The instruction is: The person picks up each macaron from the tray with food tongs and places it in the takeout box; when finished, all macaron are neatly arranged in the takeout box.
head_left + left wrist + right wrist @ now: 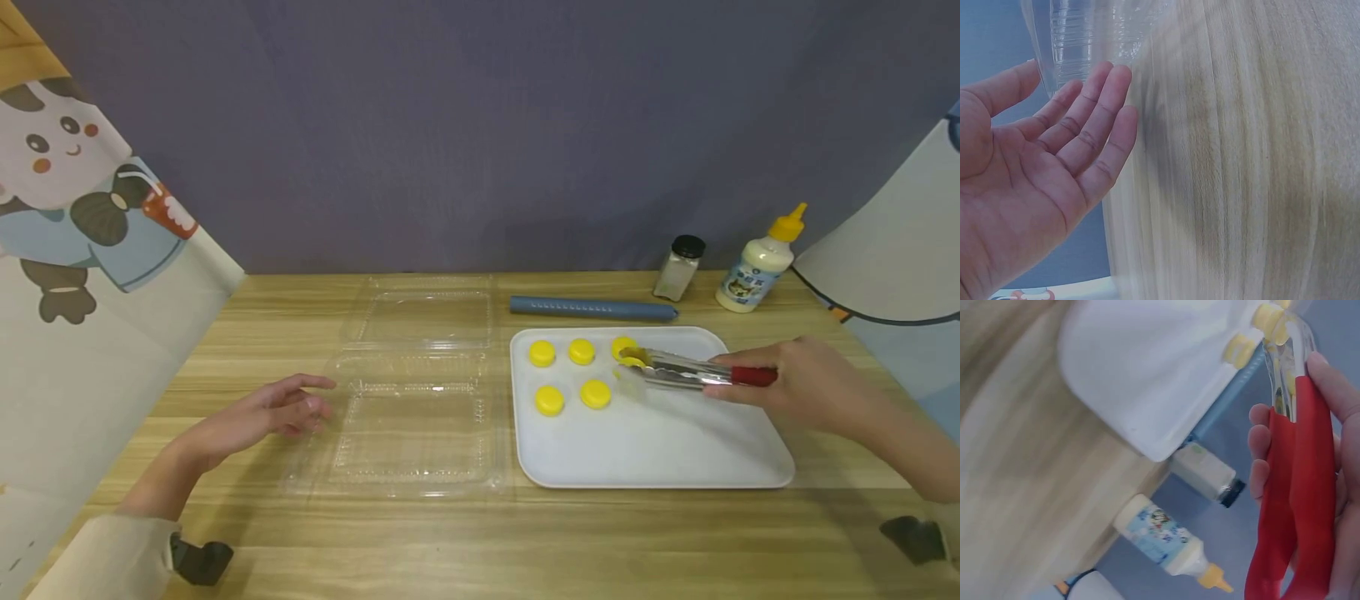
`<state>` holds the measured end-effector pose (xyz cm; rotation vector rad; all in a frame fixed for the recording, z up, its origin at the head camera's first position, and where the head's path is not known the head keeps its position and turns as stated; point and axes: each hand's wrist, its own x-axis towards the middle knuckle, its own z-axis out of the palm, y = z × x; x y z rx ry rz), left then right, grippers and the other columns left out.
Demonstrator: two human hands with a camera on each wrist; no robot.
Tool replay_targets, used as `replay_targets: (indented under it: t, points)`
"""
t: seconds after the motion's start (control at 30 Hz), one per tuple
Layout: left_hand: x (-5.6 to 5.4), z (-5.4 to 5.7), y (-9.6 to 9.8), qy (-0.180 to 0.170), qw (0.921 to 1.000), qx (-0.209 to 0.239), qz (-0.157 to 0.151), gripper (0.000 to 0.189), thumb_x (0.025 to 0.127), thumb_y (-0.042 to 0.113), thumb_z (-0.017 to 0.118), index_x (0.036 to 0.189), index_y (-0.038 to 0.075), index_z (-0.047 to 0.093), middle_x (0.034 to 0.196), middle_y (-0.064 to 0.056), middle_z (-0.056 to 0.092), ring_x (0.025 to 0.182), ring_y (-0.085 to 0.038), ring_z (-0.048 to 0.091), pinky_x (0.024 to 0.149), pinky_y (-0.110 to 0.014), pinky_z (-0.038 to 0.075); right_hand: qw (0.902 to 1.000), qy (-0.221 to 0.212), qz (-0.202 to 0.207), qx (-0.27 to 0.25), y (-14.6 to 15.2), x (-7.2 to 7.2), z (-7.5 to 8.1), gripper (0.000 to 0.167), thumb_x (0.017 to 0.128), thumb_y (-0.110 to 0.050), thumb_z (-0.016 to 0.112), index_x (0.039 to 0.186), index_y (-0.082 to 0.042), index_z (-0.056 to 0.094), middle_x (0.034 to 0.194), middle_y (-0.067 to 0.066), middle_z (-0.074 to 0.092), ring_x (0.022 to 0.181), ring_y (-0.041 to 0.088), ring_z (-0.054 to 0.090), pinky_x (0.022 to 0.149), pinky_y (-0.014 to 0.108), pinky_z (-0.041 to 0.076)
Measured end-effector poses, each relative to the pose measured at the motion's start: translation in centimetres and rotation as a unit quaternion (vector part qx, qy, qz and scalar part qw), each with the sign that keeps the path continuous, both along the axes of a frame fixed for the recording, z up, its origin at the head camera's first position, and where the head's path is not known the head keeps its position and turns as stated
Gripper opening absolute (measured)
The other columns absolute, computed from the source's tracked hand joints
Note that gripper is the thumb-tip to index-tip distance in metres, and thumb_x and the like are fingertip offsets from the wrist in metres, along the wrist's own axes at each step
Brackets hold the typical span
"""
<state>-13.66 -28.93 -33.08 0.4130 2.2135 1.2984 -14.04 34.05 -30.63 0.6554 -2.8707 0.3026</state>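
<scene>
My right hand (810, 383) grips metal tongs (1297, 469) by their red handles, thumb on one side and fingers curled on the other. The tong tips are at a yellow macaron-like round (632, 367) over the white tray (675, 454). Several more such rounds lie on the tray in two rows, among them one at the front left (549, 401). My left hand (262, 417) hovers by the left side of a clear plastic clamshell box (408, 479), its lid (427, 321) laid back. In the left wrist view the palm faces up, fingers loosely extended, holding nothing.
Behind the tray lies a blue-grey stick-like tube (592, 308). A small black-capped jar (678, 268) and a squeeze bottle with a yellow nozzle (757, 267) stand at the back right. A dark wall panel (480, 150) rises along the table's back edge.
</scene>
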Motion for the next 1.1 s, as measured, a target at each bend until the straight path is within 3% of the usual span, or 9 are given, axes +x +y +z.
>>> replay_targets:
  t: [0.17,0.33,0.5,0.67,0.9,1.1]
  points:
    - [-0.1,-0.1,-0.1,-0.002,0.9999,0.009,-0.007,0.053,0.112,0.023,0.041,0.153,-0.006,0.027,0.133,-0.025,0.055,0.115,-0.034,0.061,0.09,-0.038,0.054,0.9998,0.01,0.015,0.008,-1.4,-0.5,1.6,0.042,0.077,-0.037,0.088,0.107,-0.008,0.081,0.049,-0.02,0.037,0.044,0.0,0.022,0.044,0.022,0.025]
    - [-0.2,-0.2,-0.2,-0.001,0.9999,0.013,-0.01,0.052,0.112,0.022,0.041,0.153,-0.007,0.026,0.133,-0.024,0.055,0.115,-0.033,0.061,0.09,-0.038,0.054,0.9992,0.015,0.028,0.024,-3.4,-1.2,3.1,0.044,0.078,-0.042,0.087,0.11,-0.012,0.081,0.05,-0.02,0.039,0.043,0.001,0.025,0.044,0.023,0.024]
    - [-0.2,-0.2,-0.1,0.001,0.9999,0.007,-0.008,0.052,0.111,0.022,0.042,0.153,-0.006,0.027,0.132,-0.024,0.056,0.115,-0.033,0.061,0.091,-0.041,0.053,0.9986,-0.004,0.043,0.032,-5.9,-1.9,4.4,0.049,0.08,-0.045,0.085,0.114,-0.01,0.079,0.048,-0.015,0.027,0.045,0.003,0.021,0.046,0.023,0.023]
    - [-0.3,-0.2,0.0,0.006,0.9999,0.005,-0.008,0.052,0.111,0.022,0.042,0.152,-0.006,0.028,0.132,-0.024,0.056,0.115,-0.034,0.061,0.092,-0.041,0.053,0.9975,-0.033,0.058,0.023,-9.0,-2.1,5.4,0.05,0.085,-0.048,0.081,0.117,-0.009,0.078,0.047,-0.012,0.03,0.045,0.006,0.026,0.046,0.024,0.026]
    - [-0.3,-0.3,0.0,0.01,0.9999,0.006,-0.007,0.052,0.111,0.022,0.043,0.152,-0.007,0.028,0.131,-0.024,0.057,0.115,-0.033,0.061,0.091,-0.04,0.053,0.9934,-0.077,0.084,0.014,-13.5,-2.4,5.8,0.053,0.087,-0.056,0.075,0.12,-0.014,0.077,0.048,-0.009,0.036,0.046,0.007,0.032,0.046,0.026,0.027]
    - [-0.2,-0.4,0.0,0.013,0.9999,0.008,-0.008,0.052,0.111,0.022,0.043,0.152,-0.006,0.029,0.13,-0.023,0.057,0.114,-0.033,0.061,0.092,-0.04,0.053,0.9902,-0.069,0.12,0.018,-17.3,-2.7,5.1,0.047,0.087,-0.05,0.077,0.117,-0.014,0.078,0.049,-0.009,0.031,0.048,0.008,0.025,0.048,0.026,0.022]
